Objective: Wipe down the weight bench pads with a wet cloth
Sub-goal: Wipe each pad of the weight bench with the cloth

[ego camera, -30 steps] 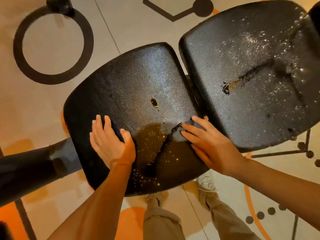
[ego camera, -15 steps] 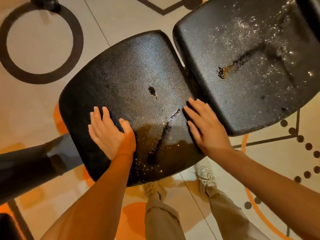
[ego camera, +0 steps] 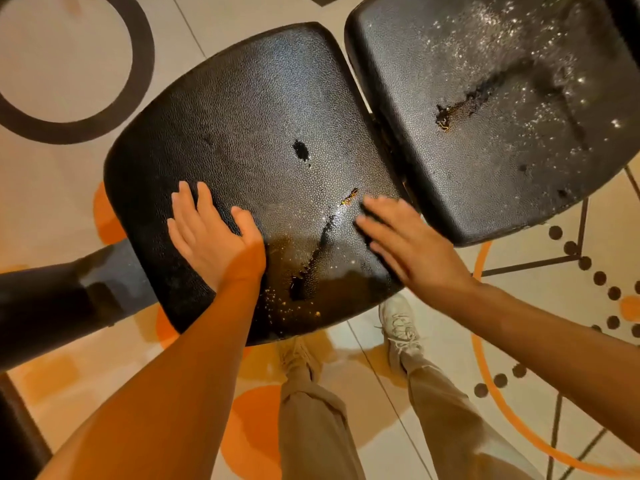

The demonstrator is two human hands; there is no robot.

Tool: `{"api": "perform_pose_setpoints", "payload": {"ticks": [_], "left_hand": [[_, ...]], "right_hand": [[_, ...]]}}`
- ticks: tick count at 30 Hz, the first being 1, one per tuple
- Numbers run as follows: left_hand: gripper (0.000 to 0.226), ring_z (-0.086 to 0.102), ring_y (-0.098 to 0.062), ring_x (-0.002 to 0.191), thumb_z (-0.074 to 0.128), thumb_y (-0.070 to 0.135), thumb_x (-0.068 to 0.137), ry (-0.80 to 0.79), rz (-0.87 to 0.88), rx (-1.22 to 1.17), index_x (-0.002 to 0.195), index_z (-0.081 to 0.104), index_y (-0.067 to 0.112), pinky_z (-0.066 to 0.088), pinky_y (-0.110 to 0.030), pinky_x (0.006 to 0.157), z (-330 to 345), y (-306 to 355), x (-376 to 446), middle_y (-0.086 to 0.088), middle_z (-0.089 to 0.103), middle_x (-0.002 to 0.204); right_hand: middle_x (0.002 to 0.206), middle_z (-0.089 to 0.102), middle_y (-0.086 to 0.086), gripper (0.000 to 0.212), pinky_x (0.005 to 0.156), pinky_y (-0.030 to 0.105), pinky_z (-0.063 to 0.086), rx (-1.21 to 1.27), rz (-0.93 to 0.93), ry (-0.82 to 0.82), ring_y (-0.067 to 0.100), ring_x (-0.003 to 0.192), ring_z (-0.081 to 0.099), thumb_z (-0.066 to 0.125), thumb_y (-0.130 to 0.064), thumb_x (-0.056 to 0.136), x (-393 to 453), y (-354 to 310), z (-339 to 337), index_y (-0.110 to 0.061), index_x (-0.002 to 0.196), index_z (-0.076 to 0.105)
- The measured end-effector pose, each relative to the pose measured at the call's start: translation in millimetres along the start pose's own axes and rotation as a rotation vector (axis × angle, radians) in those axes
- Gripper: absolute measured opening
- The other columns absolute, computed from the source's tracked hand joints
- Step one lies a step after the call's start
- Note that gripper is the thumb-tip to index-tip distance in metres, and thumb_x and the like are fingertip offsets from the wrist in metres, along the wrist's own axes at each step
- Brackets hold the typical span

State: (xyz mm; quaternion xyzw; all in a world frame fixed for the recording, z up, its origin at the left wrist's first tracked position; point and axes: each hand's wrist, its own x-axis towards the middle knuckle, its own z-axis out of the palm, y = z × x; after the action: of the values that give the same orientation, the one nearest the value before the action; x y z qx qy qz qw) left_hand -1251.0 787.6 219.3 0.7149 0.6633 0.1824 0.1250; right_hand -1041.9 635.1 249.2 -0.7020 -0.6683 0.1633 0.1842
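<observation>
Two black bench pads with pebbled vinyl skin and rounded corners sit side by side: the seat pad (ego camera: 242, 140) nearer, the back pad (ego camera: 502, 109) to its right, speckled with droplets. Each shows a torn streak. The left hand (ego camera: 211, 237) and right hand (ego camera: 408, 247) lie flat, fingers spread, empty, on the seat pad.

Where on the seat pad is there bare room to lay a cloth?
The far half of the seat pad is bare, bordered by its far edge and the small tear. The near half is crowded: left hand, right hand, long tear between.
</observation>
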Motion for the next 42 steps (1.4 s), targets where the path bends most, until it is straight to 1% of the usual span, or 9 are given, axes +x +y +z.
{"api": "perform_pose_setpoints", "payload": {"ticks": [6, 10, 12, 17, 23, 27, 30, 36, 42], "left_hand": [[0.058, 0.021, -0.026, 0.147, 0.043, 0.032, 0.092, -0.004, 0.006, -0.003, 0.145, 0.041, 0.008, 0.010, -0.044, 0.121, 1.8, -1.8, -0.1, -0.011, 0.031, 0.156], [0.058, 0.021, -0.026, 0.147, 0.044, 0.031, 0.092, -0.001, 0.010, -0.012, 0.145, 0.041, 0.008, 0.010, -0.044, 0.121, 1.9, -2.8, -0.2, -0.011, 0.031, 0.156], [0.058, 0.021, -0.026, 0.147, 0.043, 0.032, 0.093, -0.005, 0.011, -0.020, 0.145, 0.041, 0.008, 0.009, -0.043, 0.121, 1.4, -2.8, -0.6, -0.011, 0.031, 0.156], [0.057, 0.022, -0.026, 0.147, 0.044, 0.031, 0.093, 0.007, 0.014, -0.041, 0.144, 0.042, 0.007, 0.009, -0.043, 0.121, 2.4, -3.8, -0.5, -0.011, 0.031, 0.156], [0.057, 0.021, -0.025, 0.147, 0.042, 0.031, 0.093, 0.011, 0.004, -0.063, 0.144, 0.043, 0.008, 0.008, -0.042, 0.121, 3.4, -4.5, 0.0, -0.010, 0.031, 0.156], [0.054, 0.023, -0.025, 0.147, 0.043, 0.029, 0.093, 0.031, -0.003, -0.082, 0.143, 0.044, 0.008, 0.007, -0.041, 0.121, 5.0, -5.7, -0.5, -0.010, 0.033, 0.155], [0.053, 0.023, -0.024, 0.146, 0.043, 0.028, 0.093, 0.040, -0.008, -0.083, 0.142, 0.046, 0.008, 0.008, -0.041, 0.121, 5.5, -5.0, -0.9, -0.009, 0.034, 0.155], [0.051, 0.025, -0.025, 0.146, 0.044, 0.026, 0.094, 0.061, -0.003, -0.066, 0.141, 0.047, 0.008, 0.009, -0.042, 0.121, 6.1, -3.4, -0.9, -0.010, 0.036, 0.154], [0.051, 0.026, -0.024, 0.145, 0.044, 0.026, 0.094, 0.067, -0.004, -0.061, 0.141, 0.048, 0.008, 0.012, -0.043, 0.121, 7.1, -2.9, -0.7, -0.010, 0.036, 0.154]], "right_hand": [[0.142, 0.049, 0.015, 0.038, 0.118, 0.038, 0.025, 0.024, 0.270, 0.217, 0.029, 0.132, 0.045, 0.055, -0.011, 0.096, 19.4, -21.3, 16.1, -0.003, 0.133, 0.056], [0.142, 0.048, 0.012, 0.053, 0.115, 0.037, 0.024, 0.015, -0.110, -0.033, 0.030, 0.133, 0.038, 0.062, 0.005, 0.083, -16.5, -45.7, 31.4, -0.006, 0.134, 0.051], [0.143, 0.050, 0.009, 0.045, 0.116, 0.036, 0.026, 0.056, -0.232, -0.120, 0.028, 0.135, 0.040, 0.057, 0.003, 0.089, -22.2, -39.7, 22.0, -0.007, 0.133, 0.056], [0.145, 0.049, 0.007, 0.035, 0.112, 0.045, 0.034, 0.045, -0.364, -0.188, 0.026, 0.137, 0.042, 0.052, -0.030, 0.100, -1.8, -26.3, -1.5, -0.012, 0.128, 0.063], [0.147, 0.044, 0.012, 0.034, 0.115, 0.045, 0.030, 0.145, -0.065, -0.002, 0.029, 0.140, 0.036, 0.057, -0.018, 0.097, -8.2, -46.6, 19.2, -0.011, 0.129, 0.062], [0.142, 0.052, 0.008, 0.029, 0.107, 0.047, 0.041, 0.065, -0.123, -0.012, 0.031, 0.133, 0.045, 0.058, -0.020, 0.095, -23.4, -53.4, 29.4, -0.014, 0.122, 0.068], [0.142, 0.051, 0.013, 0.032, 0.106, 0.046, 0.042, 0.007, -0.102, 0.019, 0.033, 0.131, 0.048, 0.060, -0.015, 0.094, 5.3, -32.2, 24.8, -0.011, 0.125, 0.065], [0.139, 0.052, 0.018, 0.031, 0.114, 0.041, 0.031, -0.039, 0.193, 0.253, 0.035, 0.129, 0.048, 0.057, -0.017, 0.096, 80.6, 1.6, 18.5, -0.004, 0.124, 0.063], [0.146, 0.046, 0.012, 0.036, 0.114, 0.041, 0.033, 0.144, -0.096, -0.086, 0.031, 0.139, 0.038, 0.053, -0.014, 0.097, 9.3, -30.3, 19.9, -0.009, 0.133, 0.058]]}}
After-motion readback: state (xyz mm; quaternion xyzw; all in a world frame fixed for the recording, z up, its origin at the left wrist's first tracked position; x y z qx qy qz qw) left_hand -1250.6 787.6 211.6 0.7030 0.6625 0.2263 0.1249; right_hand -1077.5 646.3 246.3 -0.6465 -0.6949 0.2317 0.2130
